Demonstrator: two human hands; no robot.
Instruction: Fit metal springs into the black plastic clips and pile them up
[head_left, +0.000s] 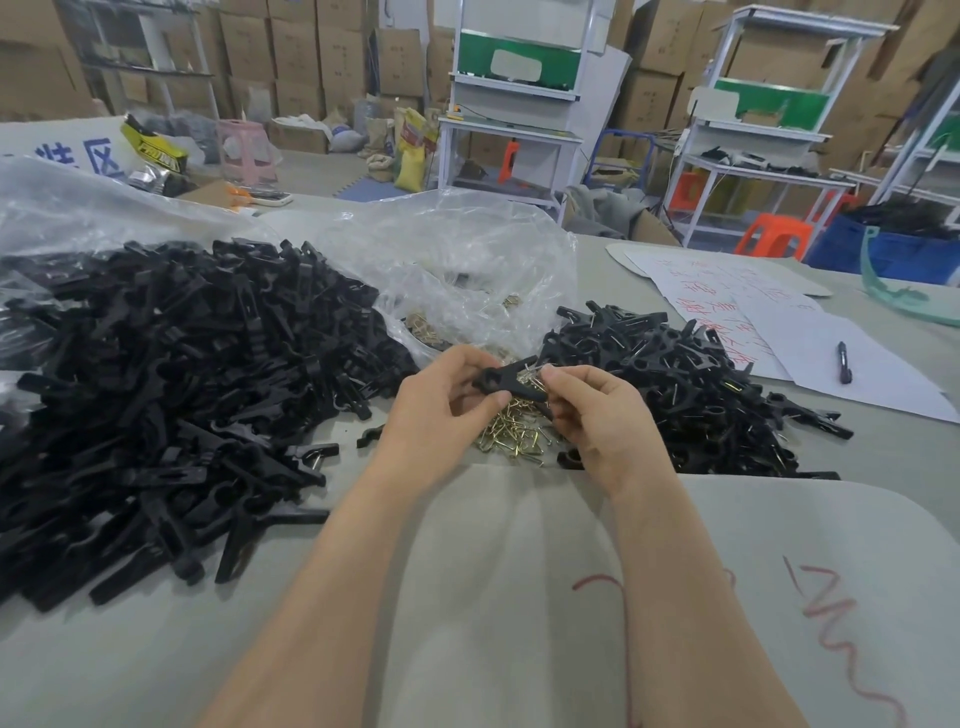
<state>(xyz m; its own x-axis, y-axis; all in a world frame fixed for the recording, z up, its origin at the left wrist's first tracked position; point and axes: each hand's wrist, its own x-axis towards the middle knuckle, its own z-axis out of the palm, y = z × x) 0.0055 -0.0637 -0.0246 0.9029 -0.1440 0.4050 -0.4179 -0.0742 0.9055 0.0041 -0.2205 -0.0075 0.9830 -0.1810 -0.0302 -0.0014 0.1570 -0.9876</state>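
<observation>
Hands (441, 410) pinch black plastic clip (506, 382), perhaps wire spring (535, 375)

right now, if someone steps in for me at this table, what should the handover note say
Left hand grips one black clip; right hand pinches a spring at the clip's end, and the fit looks unfinished.
Loose springs lie on the table under the hands, with more in the clear bag.
Done: sprung clips piled on the right.
Left: the big bare pile on the left.
</observation>
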